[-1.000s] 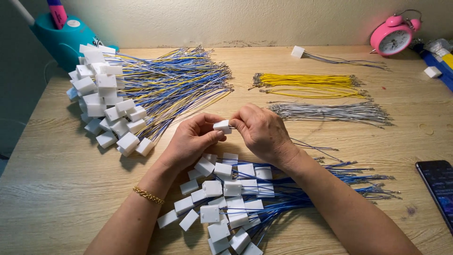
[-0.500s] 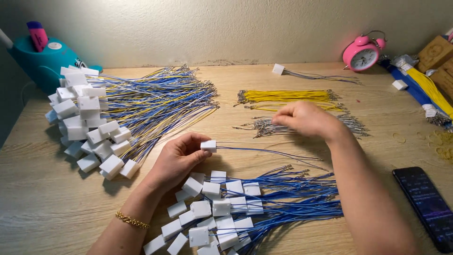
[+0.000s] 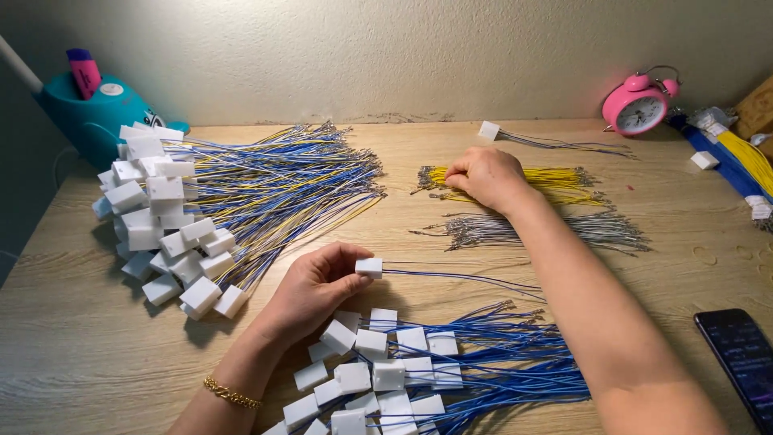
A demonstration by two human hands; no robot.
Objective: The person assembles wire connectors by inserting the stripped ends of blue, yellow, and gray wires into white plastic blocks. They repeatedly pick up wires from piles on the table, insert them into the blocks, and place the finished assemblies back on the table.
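My left hand [image 3: 310, 290] pinches a small white plastic connector [image 3: 369, 267] whose thin blue wires trail to the right across the wooden table [image 3: 72, 338]. My right hand [image 3: 485, 176] is stretched forward, its fingers closed down on the near end of a bundle of yellow wires [image 3: 555, 177]. Just in front of that bundle lies a bundle of grey wires [image 3: 555, 229]. Below my left hand sits a heap of white connectors with blue wires [image 3: 419, 374]. I cannot tell whether a yellow wire is actually lifted.
A big pile of white connectors with blue and yellow wires [image 3: 209, 209] fills the left side. Behind it stands a teal holder [image 3: 97, 109]. A pink alarm clock [image 3: 640, 105] stands back right, a lone connector [image 3: 489, 130] near it, a black phone [image 3: 745, 362] front right.
My right hand has left the connector and reached forward to the yellow wires. The left hand keeps holding the connector, and the view has shifted slightly.
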